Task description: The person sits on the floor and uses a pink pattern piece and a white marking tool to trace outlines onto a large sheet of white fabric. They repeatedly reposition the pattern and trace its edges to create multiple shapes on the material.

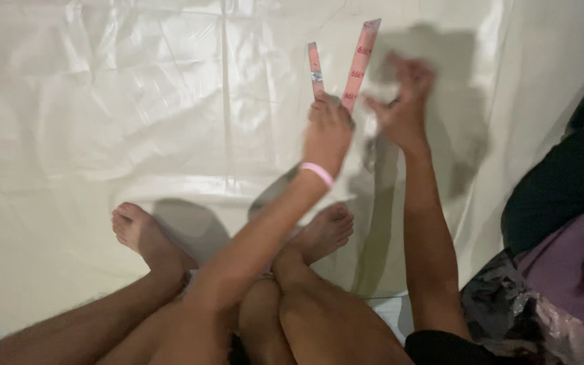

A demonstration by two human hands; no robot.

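Hands raised over a white plastic sheet (103,101): left hand (327,132) grips two pinkish strips (359,64), their long axes pointing up and away, while blurred right hand (403,101), fingers loosely curled around nothing discernible, hovers just beside them.

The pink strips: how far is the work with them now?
Nothing looks finished yet: no strip lies on the white plastic sheet. In hand: the left hand holds two pink strips raised, fanned apart at the top. The right hand is beside them, blurred, so its grip cannot be told. Both strips remain to be dealt with.
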